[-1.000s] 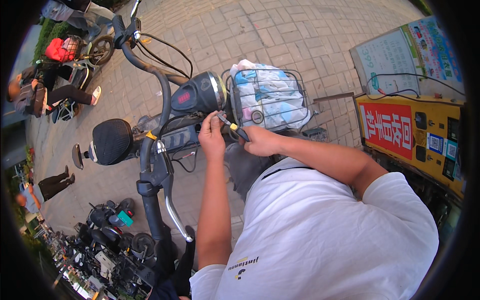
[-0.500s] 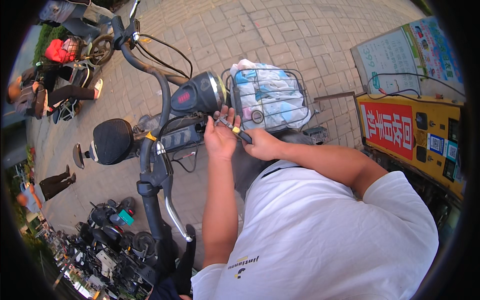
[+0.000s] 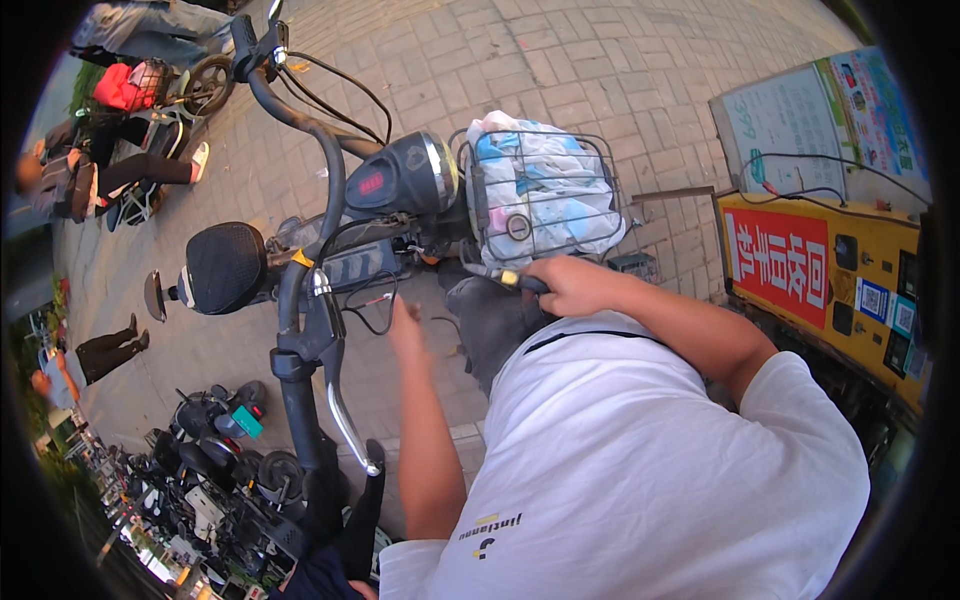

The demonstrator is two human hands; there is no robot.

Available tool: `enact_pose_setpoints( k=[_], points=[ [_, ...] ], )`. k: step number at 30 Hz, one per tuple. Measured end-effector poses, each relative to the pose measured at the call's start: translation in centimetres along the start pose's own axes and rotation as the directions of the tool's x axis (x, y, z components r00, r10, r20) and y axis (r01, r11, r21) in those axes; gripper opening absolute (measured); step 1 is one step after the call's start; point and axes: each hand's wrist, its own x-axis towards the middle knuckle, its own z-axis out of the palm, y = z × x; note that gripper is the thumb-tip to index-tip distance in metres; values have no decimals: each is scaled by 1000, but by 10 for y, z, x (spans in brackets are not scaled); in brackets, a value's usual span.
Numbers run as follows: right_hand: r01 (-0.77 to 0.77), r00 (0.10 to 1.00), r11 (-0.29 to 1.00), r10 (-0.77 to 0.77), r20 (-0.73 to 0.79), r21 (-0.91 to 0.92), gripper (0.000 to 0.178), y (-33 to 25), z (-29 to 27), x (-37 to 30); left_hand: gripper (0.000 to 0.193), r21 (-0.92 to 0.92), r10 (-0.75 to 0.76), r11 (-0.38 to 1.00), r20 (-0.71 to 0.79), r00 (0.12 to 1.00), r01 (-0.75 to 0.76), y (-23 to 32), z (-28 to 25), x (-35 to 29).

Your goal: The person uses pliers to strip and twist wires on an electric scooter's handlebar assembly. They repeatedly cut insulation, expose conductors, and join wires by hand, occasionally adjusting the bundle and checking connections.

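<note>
My right hand is closed around the black handle of a metal tool with a yellow band. The tool points left over my dark trousers, below the wire basket; its exact kind is unclear. My left hand is smeared by motion and sits beside a looped black cable with a small red and white end. Whether its fingers touch the cable cannot be made out. Both hands are by an electric scooter, whose headlight and handlebar are above and left of them.
White and blue plastic bags fill the basket. A yellow cabinet with a red sign stands at the right. The scooter's seat and brake lever lie left. Parked scooters and several people are farther off.
My left hand has come away from the tool and moved down and left to the cable. My right hand has shifted slightly right, still holding the tool.
</note>
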Motion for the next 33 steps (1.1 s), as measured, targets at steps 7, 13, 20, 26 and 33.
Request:
enact_pose_setpoints(
  k=[7, 13, 20, 26, 33],
  points=[
    [57, 973, 977, -101, -207, -207, 26, 21, -20, 2, 60, 44, -117, 993, 108, 987, 113, -4, -20, -20],
    [85, 982, 975, -117, -151, -206, 30, 10, -19, 11, 46, -756, -21, 311, 601, 799, 576, 106, 84, -24],
    [17, 983, 988, -44, -177, -155, 31, 20, -19, -8, 17, -729, -30, 498, 526, 850, 469, 88, 86, -29],
    [67, 977, 976, -107, -183, -209, 37, 22, -16, -3, 23, -379, 232, 918, 287, 929, -112, 64, 82, -51],
    [82, 885, 741, -362, -293, -667, 32, 10, -6, 21, 28, -248, 376, 921, 364, 852, -300, 72, 77, -40]
  ],
)
